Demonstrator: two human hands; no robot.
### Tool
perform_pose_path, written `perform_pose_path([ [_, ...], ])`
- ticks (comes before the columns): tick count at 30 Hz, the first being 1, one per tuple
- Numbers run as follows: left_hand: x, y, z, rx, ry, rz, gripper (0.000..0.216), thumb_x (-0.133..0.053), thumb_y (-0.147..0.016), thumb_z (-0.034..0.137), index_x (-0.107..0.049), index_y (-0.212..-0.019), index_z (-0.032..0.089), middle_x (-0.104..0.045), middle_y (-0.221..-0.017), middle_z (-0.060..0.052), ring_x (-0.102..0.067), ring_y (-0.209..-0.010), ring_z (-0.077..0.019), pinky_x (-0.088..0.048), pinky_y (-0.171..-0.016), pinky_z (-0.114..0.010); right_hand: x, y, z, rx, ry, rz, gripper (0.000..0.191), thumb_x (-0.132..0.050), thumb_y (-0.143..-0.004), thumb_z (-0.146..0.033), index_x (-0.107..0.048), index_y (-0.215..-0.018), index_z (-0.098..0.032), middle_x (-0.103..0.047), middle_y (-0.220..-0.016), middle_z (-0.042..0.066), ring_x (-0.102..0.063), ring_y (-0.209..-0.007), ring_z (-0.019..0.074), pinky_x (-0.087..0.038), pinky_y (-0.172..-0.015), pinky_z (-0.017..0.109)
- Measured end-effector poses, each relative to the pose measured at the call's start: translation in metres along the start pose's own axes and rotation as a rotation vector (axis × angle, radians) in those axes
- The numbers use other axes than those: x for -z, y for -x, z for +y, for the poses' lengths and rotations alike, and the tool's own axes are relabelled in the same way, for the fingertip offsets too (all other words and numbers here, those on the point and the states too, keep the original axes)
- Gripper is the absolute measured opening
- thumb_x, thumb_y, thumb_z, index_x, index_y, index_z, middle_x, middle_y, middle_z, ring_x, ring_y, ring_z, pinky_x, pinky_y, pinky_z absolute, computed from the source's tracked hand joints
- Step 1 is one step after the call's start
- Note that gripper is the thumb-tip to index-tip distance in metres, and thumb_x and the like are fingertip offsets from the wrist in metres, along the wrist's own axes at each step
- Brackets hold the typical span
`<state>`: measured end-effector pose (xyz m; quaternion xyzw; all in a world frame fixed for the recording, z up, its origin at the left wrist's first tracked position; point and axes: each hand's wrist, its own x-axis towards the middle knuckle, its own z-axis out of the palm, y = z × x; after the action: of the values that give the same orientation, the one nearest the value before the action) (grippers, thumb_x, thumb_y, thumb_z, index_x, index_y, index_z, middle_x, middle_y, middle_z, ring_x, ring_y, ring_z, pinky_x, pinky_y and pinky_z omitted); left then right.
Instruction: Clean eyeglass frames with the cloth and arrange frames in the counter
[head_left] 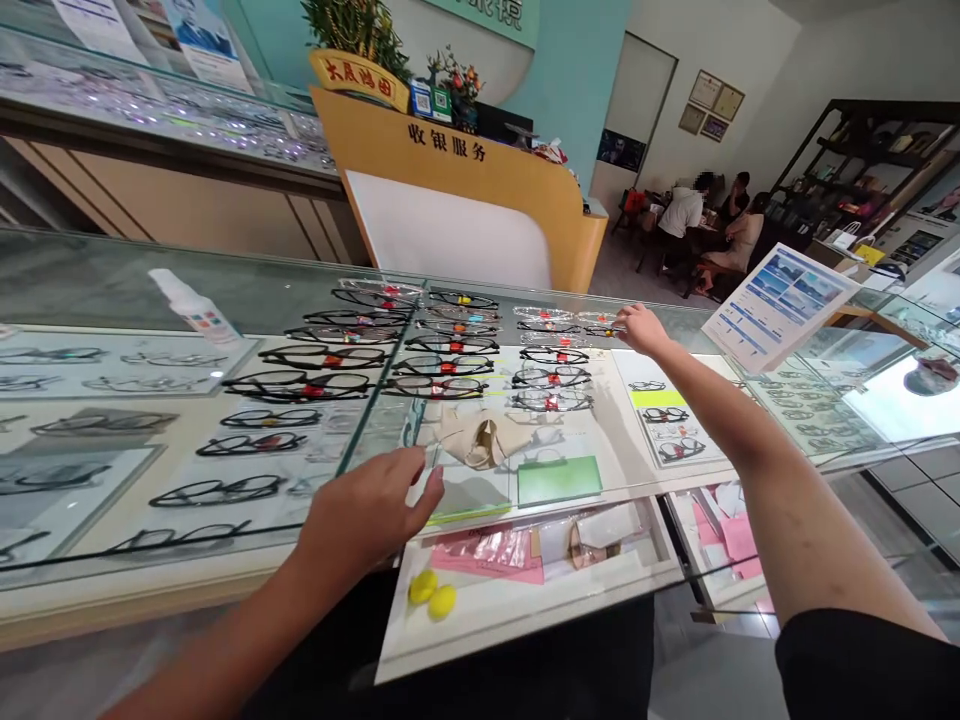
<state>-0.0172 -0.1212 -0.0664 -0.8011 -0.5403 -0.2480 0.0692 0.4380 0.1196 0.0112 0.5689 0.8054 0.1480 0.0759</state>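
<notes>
Several rows of eyeglass frames [450, 365] lie on a glass showcase counter [112, 290]. My right hand [641, 328] reaches to the far right end of the rows, its fingers pinched on a thin pair of glasses [600, 327]. Nearer me, my left hand [367, 510] rests with fingers stretched out at the edge of a glass panel [375, 420]. A crumpled beige cloth [480, 440] lies just beyond its fingertips. Below the hands a white drawer tray [525, 610] is pulled out.
A white spray bottle [187, 300] lies on the glass at left. The tray holds two yellow objects [431, 592], pink packets [487, 550] and a green card [559, 480]. A tilted info sign [776, 300] stands at right, an orange cashier desk [450, 190] behind, and people sit at a far table [712, 220].
</notes>
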Motion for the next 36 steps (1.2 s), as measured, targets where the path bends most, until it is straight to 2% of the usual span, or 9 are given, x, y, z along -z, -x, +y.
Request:
perform_pose_path([
  [4,-0.006,0.001,-0.002,-0.036,-0.064,0.099,0.04,-0.045,-0.106,0.043,-0.056,-0.073,0.022,-0.056,-0.057,-0.001,-0.055,-0.052,-0.0166,-0.023,-0.052,-0.03,-0.007,-0.028,0.01,0.037,-0.022,-0.043,0.031,-0.063,-0.105,-0.026,-0.088,-0.125,-0.021,-0.074,-0.151,0.011,-0.059,-0.137,0.0328,-0.05,-0.11,0.042],
  [8,-0.006,0.001,-0.002,-0.089,-0.118,0.134,0.04,-0.045,-0.108,0.039,-0.057,-0.075,0.021,-0.056,-0.057,0.0,-0.057,-0.051,-0.0165,-0.025,-0.052,-0.03,-0.007,-0.052,0.018,0.121,-0.059,-0.095,0.026,-0.067,-0.103,-0.029,-0.091,-0.113,-0.025,-0.075,-0.151,0.005,-0.061,-0.138,0.0302,-0.047,-0.117,0.041],
  [11,-0.006,0.002,-0.002,-0.092,-0.138,0.134,0.039,-0.046,-0.108,0.039,-0.057,-0.075,0.021,-0.058,-0.058,0.0,-0.059,-0.051,-0.0168,-0.027,-0.053,-0.03,-0.006,-0.064,0.017,0.133,-0.078,-0.132,0.024,-0.069,-0.1,-0.032,-0.091,-0.108,-0.025,-0.079,-0.146,0.004,-0.064,-0.133,0.0293,-0.047,-0.116,0.04],
  [15,-0.007,0.002,-0.003,-0.077,-0.128,0.109,0.04,-0.045,-0.108,0.039,-0.057,-0.075,0.021,-0.059,-0.058,-0.001,-0.059,-0.051,-0.0174,-0.027,-0.053,-0.03,-0.001,-0.069,0.008,0.065,-0.084,-0.188,0.025,-0.071,-0.097,-0.035,-0.089,-0.11,-0.023,-0.082,-0.135,0.007,-0.068,-0.127,0.028,-0.051,-0.108,0.035],
  [19,-0.008,0.0,-0.002,-0.002,-0.094,0.035,0.039,-0.043,-0.106,0.041,-0.058,-0.075,0.021,-0.062,-0.06,-0.003,-0.062,-0.054,-0.0187,-0.026,-0.054,-0.03,0.006,-0.061,-0.002,-0.064,-0.079,-0.236,0.028,-0.073,-0.097,-0.037,-0.086,-0.117,-0.022,-0.083,-0.13,0.01,-0.071,-0.127,0.03,-0.054,-0.101,0.034],
  [25,0.0,-0.007,0.006,0.155,-0.039,-0.177,0.042,-0.034,-0.103,0.047,-0.058,-0.079,0.022,-0.07,-0.069,-0.008,-0.067,-0.064,-0.0223,-0.025,-0.057,-0.031,0.015,-0.023,0.0,-0.246,-0.113,-0.315,0.032,-0.079,-0.094,-0.039,-0.088,-0.119,-0.02,-0.083,-0.131,0.016,-0.071,-0.133,0.0356,-0.053,-0.111,0.039],
  [30,0.006,-0.011,0.01,0.197,-0.03,-0.267,0.044,-0.029,-0.102,0.049,-0.057,-0.082,0.022,-0.072,-0.076,-0.01,-0.068,-0.071,-0.0243,-0.024,-0.059,-0.031,0.024,0.039,0.028,-0.306,-0.24,-0.432,0.04,-0.084,-0.09,-0.046,-0.088,-0.125,-0.028,-0.084,-0.132,0.006,-0.078,-0.122,0.0299,-0.06,-0.1,0.033],
  [33,0.008,-0.012,0.012,0.192,-0.014,-0.296,0.044,-0.029,-0.102,0.05,-0.057,-0.084,0.022,-0.074,-0.079,-0.011,-0.068,-0.073,-0.025,-0.025,-0.059,-0.032,0.029,0.081,0.044,-0.342,-0.306,-0.494,0.04,-0.09,-0.083,-0.05,-0.091,-0.117,-0.03,-0.088,-0.12,0.003,-0.08,-0.11,0.0292,-0.062,-0.094,0.033],
  [36,0.012,-0.013,0.015,0.198,-0.015,-0.335,0.042,-0.029,-0.102,0.049,-0.056,-0.085,0.022,-0.075,-0.082,-0.011,-0.068,-0.075,-0.0256,-0.026,-0.059,-0.032,0.032,0.12,0.055,-0.407,-0.333,-0.515,0.034,-0.093,-0.078,-0.049,-0.093,-0.104,-0.028,-0.088,-0.113,0.005,-0.08,-0.107,0.0327,-0.062,-0.096,0.037],
])
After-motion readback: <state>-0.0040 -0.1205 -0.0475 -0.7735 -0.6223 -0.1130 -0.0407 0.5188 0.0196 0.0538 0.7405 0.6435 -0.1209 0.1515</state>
